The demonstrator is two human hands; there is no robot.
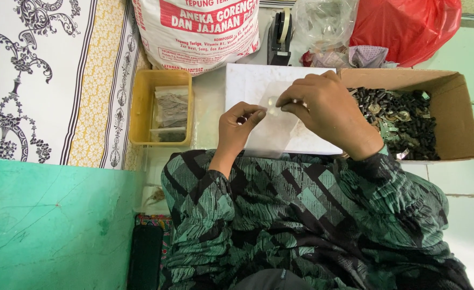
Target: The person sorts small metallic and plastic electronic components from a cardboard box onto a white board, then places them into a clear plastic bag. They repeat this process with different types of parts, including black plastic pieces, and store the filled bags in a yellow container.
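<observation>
Your right hand (322,104) pinches the mouth of a small clear plastic bag (273,105) over the white board (253,83), while your left hand (237,126) closes its fingertips on a tiny dark piece (241,120) just beside it. That thin, nearly see-through bag could slip or fold shut, and the piece might drop onto the board. The cardboard box (451,96) of dark parts sits to your right.

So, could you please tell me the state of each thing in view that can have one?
Left hand: fingers pinched on a small dark piece.
Right hand: pinching a small clear bag.
Cardboard box: open, holding dark small parts.
Yellow tray: open, holding clear packets.
White sack: upright, full.
Red plastic bag: bulging.
</observation>
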